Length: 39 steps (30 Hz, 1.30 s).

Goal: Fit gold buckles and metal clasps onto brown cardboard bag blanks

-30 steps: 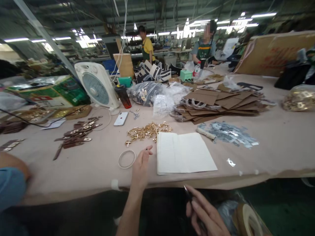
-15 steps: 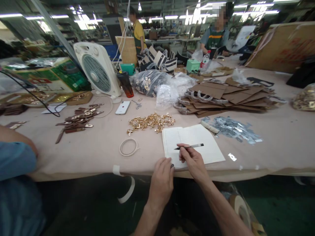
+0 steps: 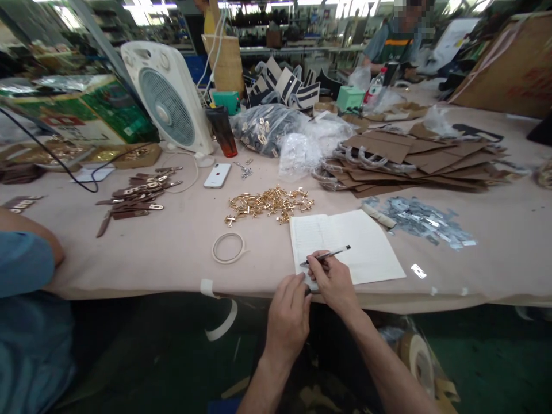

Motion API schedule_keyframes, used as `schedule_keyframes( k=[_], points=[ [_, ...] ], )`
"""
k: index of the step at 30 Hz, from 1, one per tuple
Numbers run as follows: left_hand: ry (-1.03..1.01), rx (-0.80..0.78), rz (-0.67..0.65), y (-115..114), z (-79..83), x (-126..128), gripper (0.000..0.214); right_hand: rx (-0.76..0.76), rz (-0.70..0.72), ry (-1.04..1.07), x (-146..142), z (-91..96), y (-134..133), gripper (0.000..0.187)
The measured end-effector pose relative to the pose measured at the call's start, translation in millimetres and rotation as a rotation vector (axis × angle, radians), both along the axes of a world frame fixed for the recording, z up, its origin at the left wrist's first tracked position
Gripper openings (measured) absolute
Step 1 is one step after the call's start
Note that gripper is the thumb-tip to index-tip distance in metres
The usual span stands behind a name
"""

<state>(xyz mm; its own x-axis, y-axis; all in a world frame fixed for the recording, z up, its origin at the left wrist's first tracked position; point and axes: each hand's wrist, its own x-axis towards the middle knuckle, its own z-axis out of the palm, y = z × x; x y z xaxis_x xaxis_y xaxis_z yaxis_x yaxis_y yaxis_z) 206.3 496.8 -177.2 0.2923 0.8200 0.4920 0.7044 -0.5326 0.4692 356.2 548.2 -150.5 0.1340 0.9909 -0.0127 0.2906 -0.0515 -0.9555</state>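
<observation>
My right hand [image 3: 333, 280] grips a pen [image 3: 326, 255] with its tip down on the lower left of an open lined notebook [image 3: 347, 246] lying near the table's front edge. My left hand [image 3: 288, 313] rests at the table edge just left of it, fingers curled, touching the notebook's near corner. A heap of small gold metal fittings [image 3: 269, 203] lies just beyond the notebook. A ring of white tape [image 3: 228, 248] sits to the left.
A white phone [image 3: 217, 175], a white fan [image 3: 166, 102], brown straps with metal tags [image 3: 133, 197], plastic bags of hardware [image 3: 276, 133], stacked brown card pieces [image 3: 409, 163] and silvery packets [image 3: 420, 221] crowd the table. A person's blue sleeve [image 3: 23, 261] is at left. Another person stands far back.
My right hand came up from below the table with the pen onto the notebook. My left hand drew back from near the tape ring to the notebook's near corner. The view tilted down.
</observation>
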Motion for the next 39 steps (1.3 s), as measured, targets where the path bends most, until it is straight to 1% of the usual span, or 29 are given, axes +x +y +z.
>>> schedule_keyframes(
  k=[5, 8, 12, 18, 23, 30, 32, 35, 37, 39],
  points=[
    [-0.026, -0.034, -0.029, -1, -3.3, -2, 0.028, 0.04, -0.014, -0.105, -3, -1.6, -1, 0.031],
    [-0.037, -0.066, -0.041, -1, -3.9, -3, 0.03, 0.059, -0.008, -0.168, -5, -3.8, -1, 0.029],
    [-0.051, -0.072, -0.041, -1, -4.2, -3, 0.031, 0.106, 0.01, -0.254, -6, -3.0, 0, 0.028],
    [-0.043, -0.057, -0.035, -1, -5.7, -2, 0.029, 0.079, 0.008, -0.205, -5, -2.7, -2, 0.028],
    [-0.045, -0.056, -0.033, -1, -7.7, -3, 0.03, 0.112, -0.006, -0.273, -6, -3.0, -2, 0.028],
    [-0.057, -0.064, -0.03, -2, -9.9, -3, 0.032, 0.14, -0.013, -0.315, -7, -5.0, -3, 0.024],
    [-0.058, -0.053, -0.028, -1, -10.0, -2, 0.032, 0.13, -0.008, -0.278, -7, -5.4, -4, 0.024],
    [-0.076, -0.065, -0.025, -1, -10.4, -1, 0.031, 0.102, -0.034, -0.105, -3, -2.9, -7, 0.026],
    [-0.121, -0.092, -0.021, -2, -9.3, -1, 0.03, 0.103, -0.103, 0.042, 2, 1.2, -11, 0.027],
    [-0.223, -0.129, 0.01, -4, -4.8, -1, 0.028, 0.13, -0.186, 0.155, 9, 6.8, -17, 0.027]
  ],
)
